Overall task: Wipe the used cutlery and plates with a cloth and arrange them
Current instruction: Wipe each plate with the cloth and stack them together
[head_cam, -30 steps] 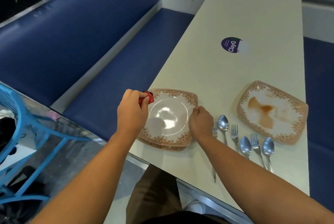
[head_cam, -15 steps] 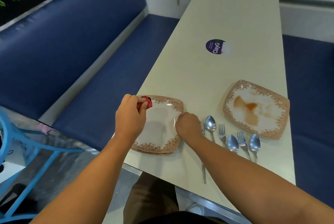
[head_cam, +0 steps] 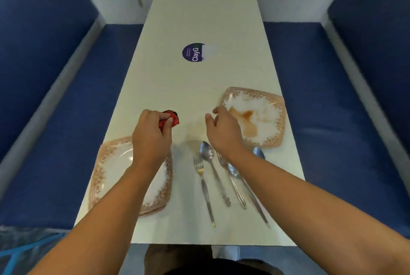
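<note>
Your left hand (head_cam: 150,137) is closed around a bunched red cloth (head_cam: 170,119), fingers curled tight on it, with only a corner of the fabric showing past the thumb. The cloth is held above the bare table (head_cam: 199,19), just beyond the far edge of the clean plate (head_cam: 115,174).

That plate, square with a brown patterned rim, lies flat at the near left of the table with its white centre free of marks. A second rim shows beneath its near edge, so it appears to sit on another plate; how many are stacked cannot be told. Your left forearm crosses over its right half.

Your right hand (head_cam: 224,130) is empty, fingers loosely spread and slightly curled, held just beside the left edge of the soiled plate (head_cam: 266,119). Whether a fingertip touches the rim cannot be told. This plate has the same pattern, lies flat at the right of the table, and carries a brown smear across its centre.

The cutlery lies between the two plates, handles pointing toward you. A fork (head_cam: 202,177) is leftmost, with a spoon (head_cam: 208,159) just beside it. Further right are a second fork (head_cam: 223,161) and a second spoon (head_cam: 235,172), both partly under your right forearm. The bowl of a third spoon (head_cam: 258,153) shows near the soiled plate's near corner.

A round purple sticker (head_cam: 192,52) sits further up the table. Blue benches (head_cam: 66,119) run along both sides.
</note>
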Motion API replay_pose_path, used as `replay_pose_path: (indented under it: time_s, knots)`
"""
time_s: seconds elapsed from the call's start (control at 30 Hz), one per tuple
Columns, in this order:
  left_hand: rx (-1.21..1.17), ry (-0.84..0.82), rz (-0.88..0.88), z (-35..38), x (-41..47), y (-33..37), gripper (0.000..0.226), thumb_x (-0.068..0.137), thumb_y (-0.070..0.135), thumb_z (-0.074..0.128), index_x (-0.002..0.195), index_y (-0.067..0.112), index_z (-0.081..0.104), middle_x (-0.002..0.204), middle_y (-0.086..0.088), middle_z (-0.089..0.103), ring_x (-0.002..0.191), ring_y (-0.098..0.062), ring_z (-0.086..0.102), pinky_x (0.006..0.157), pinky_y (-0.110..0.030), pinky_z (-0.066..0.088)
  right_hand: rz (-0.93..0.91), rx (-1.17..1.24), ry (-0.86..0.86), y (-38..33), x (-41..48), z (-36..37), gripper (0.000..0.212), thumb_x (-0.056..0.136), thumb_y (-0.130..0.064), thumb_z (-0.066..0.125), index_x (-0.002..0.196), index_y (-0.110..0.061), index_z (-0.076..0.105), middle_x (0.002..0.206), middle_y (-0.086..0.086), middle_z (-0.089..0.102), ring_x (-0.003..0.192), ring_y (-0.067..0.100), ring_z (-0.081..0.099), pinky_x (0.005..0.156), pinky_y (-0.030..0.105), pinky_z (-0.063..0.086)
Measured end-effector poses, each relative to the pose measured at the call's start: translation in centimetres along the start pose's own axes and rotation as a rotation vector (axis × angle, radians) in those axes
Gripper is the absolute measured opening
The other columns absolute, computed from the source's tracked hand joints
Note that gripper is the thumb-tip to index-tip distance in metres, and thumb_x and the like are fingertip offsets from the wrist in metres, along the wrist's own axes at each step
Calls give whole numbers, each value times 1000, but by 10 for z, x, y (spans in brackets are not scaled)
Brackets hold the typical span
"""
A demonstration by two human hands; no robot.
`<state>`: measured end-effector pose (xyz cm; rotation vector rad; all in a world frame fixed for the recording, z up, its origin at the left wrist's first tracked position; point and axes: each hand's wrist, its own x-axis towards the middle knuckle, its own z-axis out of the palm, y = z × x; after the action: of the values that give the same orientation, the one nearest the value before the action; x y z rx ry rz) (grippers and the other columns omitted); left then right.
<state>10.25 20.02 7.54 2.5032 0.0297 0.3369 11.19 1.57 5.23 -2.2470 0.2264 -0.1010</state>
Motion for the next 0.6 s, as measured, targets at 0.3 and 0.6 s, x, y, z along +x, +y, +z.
replay_pose_path:
  time_s: [0.3,0.6]
  knots:
    - [-103,-105,138,57,31,35,16,99,23,59,106,12,66,104,2,56,86,-9,54,77,-21,43,351,-321,379,84,51,-88,35,100,-30,47,126,-8,52,128,12,50,116,31,48,91,42,43]
    - [-80,-146,188,86,52,38,18,98,22,61,105,8,66,101,-1,57,84,-10,52,75,-23,42,625,-232,227,135,62,-94,22,98,-10,44,113,2,55,109,18,63,93,31,61,66,35,42]
